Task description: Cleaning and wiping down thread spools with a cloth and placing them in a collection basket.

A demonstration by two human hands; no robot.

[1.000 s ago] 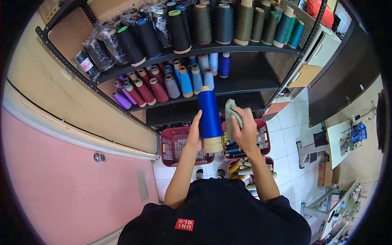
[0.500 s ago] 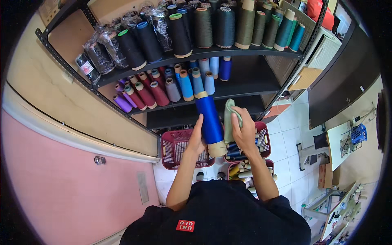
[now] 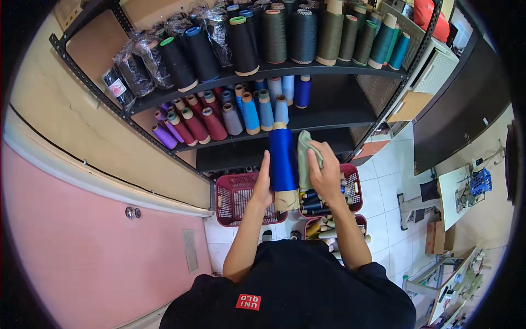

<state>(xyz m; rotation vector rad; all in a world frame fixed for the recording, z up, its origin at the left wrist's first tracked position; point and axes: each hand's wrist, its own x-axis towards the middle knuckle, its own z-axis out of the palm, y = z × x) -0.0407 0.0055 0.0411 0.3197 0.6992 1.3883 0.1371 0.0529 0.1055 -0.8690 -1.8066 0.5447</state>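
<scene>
A tall cone of royal blue thread on a cardboard core stands upright in front of my chest. My left hand grips its lower left side, fingers pointing up along the thread. My right hand presses a pale green cloth against the cone's right side. Both hands are below the middle shelf of a black metal rack, which carries small blue, grey, maroon and purple thread cones.
The top shelf holds large black, dark green and teal cones, some wrapped in plastic. On the white tile floor stand a red basket and another red basket with spools. A pink wall is at left, a cluttered table at right.
The blue cone and both hands have come down a little and nearer to me. The cloth has stayed against the cone's right side.
</scene>
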